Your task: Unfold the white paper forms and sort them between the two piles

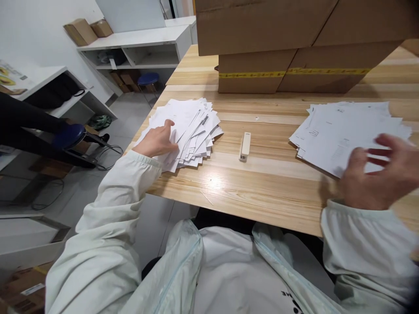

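My left hand is at a fanned, untidy pile of white papers on the left of the wooden table. Its fingers are spread at the pile's near left side, with nothing gripped. My right hand hovers at the near right edge of a second stack of printed sheets, fingers apart and slightly blurred. Whether it touches the paper I cannot tell. Between the two piles lies a small cream stapler, touched by neither hand.
Large cardboard boxes with yellow tape stand at the table's back. The wooden table ends at a near edge before my lap. Leftward are blue stools, white shelves, cables on the floor, and a person's dark-clothed legs.
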The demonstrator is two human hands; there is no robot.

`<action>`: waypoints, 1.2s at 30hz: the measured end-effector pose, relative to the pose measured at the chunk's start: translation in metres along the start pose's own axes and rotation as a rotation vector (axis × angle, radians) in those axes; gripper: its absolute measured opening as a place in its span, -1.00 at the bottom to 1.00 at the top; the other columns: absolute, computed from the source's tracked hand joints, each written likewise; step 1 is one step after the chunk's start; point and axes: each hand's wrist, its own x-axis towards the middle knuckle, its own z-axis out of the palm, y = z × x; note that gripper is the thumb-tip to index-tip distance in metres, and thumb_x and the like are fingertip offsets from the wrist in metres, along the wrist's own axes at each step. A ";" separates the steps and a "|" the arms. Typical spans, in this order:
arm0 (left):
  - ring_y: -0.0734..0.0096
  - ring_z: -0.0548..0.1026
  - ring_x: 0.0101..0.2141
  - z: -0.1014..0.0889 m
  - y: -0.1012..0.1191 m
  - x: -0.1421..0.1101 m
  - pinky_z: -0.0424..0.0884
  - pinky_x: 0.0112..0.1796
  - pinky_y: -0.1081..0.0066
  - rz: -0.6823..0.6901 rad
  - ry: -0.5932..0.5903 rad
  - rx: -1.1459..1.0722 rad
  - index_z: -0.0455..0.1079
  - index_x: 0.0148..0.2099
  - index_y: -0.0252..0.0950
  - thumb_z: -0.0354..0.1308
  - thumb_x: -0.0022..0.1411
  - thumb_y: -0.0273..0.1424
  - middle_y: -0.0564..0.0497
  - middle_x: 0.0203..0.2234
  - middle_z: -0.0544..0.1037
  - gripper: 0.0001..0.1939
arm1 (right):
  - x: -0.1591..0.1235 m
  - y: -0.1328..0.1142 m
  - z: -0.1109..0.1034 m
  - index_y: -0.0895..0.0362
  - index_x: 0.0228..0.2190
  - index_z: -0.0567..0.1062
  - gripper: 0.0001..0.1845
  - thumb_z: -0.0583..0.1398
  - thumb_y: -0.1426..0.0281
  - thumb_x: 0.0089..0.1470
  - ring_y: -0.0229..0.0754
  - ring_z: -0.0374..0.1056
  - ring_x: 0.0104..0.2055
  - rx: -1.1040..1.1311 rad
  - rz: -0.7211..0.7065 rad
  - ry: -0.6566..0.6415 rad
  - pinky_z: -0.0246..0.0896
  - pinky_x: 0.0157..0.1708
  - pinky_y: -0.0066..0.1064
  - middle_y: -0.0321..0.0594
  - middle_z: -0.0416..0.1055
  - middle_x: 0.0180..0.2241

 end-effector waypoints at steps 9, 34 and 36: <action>-0.11 0.52 0.07 0.001 -0.013 -0.002 0.39 0.04 0.07 0.024 0.076 -0.151 0.03 0.39 -0.35 0.02 0.30 -0.31 -0.31 0.05 0.59 -0.34 | -0.031 -0.101 0.049 0.09 0.00 0.51 -0.64 0.26 0.54 0.17 -0.07 0.55 -0.17 0.191 -0.179 -0.222 0.52 -0.21 -0.22 -0.09 0.59 -0.12; 0.23 0.60 -0.24 0.020 -0.040 -0.003 0.42 -0.08 0.28 -0.051 0.421 -0.283 0.20 0.42 -0.15 -0.05 0.27 -0.53 -0.06 -0.23 0.66 -0.31 | -0.033 -0.095 0.047 0.13 -0.13 0.55 -0.79 0.24 0.54 0.20 -0.10 0.57 -0.18 0.182 -0.152 -0.320 0.49 -0.19 -0.28 -0.11 0.61 -0.20; 0.28 0.59 -0.24 0.030 -0.041 -0.005 0.41 -0.09 0.34 -0.045 0.440 -0.266 0.31 0.37 -0.16 -0.09 0.25 -0.57 -0.05 -0.19 0.67 -0.33 | -0.033 -0.096 0.047 0.12 -0.14 0.55 -0.80 0.24 0.54 0.20 -0.10 0.57 -0.18 0.174 -0.150 -0.319 0.48 -0.20 -0.29 -0.12 0.61 -0.20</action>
